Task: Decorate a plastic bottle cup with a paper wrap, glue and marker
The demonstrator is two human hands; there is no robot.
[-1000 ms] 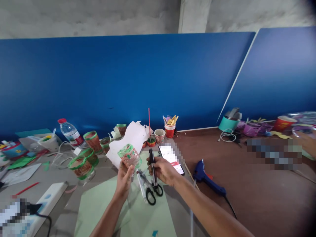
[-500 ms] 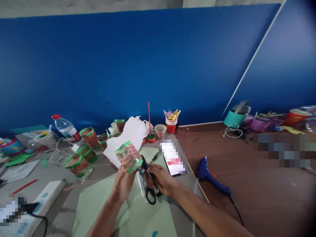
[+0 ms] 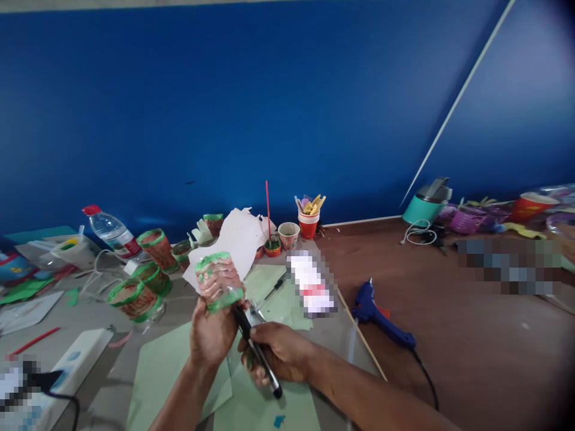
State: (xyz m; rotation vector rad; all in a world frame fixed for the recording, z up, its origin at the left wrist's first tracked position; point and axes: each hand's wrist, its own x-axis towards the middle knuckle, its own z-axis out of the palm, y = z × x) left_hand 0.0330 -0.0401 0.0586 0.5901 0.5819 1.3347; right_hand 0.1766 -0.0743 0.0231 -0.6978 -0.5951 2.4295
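My left hand (image 3: 211, 338) is wrapped round the lower part of a small cup (image 3: 219, 280) coated in wavy pinkish-brown clay, with green clay bands at both rims. A thick black-and-silver marker (image 3: 266, 366) is gripped in my right hand (image 3: 281, 353), slanting down to the right. Its upper end lies close to the cup's base, by my left fingers; whether they touch it I cannot tell. Pale green paper sheets (image 3: 173, 365) lie under both hands. Just behind them is a thin black pen (image 3: 275, 286), and torn white paper (image 3: 240, 239) stands behind the cup.
Several brown-and-green clay cups (image 3: 135, 299) and a water bottle (image 3: 112, 232) stand at left, near a white power strip (image 3: 83, 365). To the right are a phone (image 3: 311, 284), a wooden stick (image 3: 362, 335) and a blue glue gun (image 3: 381, 323). A red cup (image 3: 308, 226) holds tools.
The clay-coated cup has moved slightly left and down with my left hand. My right hand has shifted left and down, the marker showing more fully; the black scissors handle beneath it no longer shows.
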